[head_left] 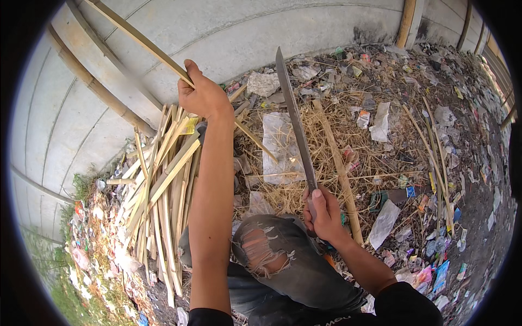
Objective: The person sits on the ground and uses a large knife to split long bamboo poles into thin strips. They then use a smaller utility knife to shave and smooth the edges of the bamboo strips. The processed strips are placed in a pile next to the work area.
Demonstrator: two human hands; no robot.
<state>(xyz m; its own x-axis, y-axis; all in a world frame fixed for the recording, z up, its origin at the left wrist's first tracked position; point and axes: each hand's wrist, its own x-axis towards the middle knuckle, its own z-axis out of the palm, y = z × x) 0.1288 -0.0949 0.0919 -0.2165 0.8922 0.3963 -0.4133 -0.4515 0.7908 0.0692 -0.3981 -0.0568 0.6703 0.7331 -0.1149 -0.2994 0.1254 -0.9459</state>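
My left hand [202, 93] is closed round a long bamboo strip [142, 41]. The strip slants from the upper left, through the fist, down toward the straw in the middle. In my right hand [326, 214] is the handle of a machete [296, 122], its long dark blade pointing up and slightly left. The blade stands apart from the strip's lower end. Left of my left forearm lies a heap of split bamboo strips [163, 185]. Straw-like shavings [321, 155] cover the ground ahead of my knees, around a pale flat sheet [278, 142].
A grey concrete wall [239, 27] runs along the back and left, with a bamboo pole [98, 87] leaning on it. A thick bamboo stick [340, 168] lies right of the machete. Thin sticks [439, 168] lie farther right among scattered litter. My knee in torn trousers [304, 271] is close below.
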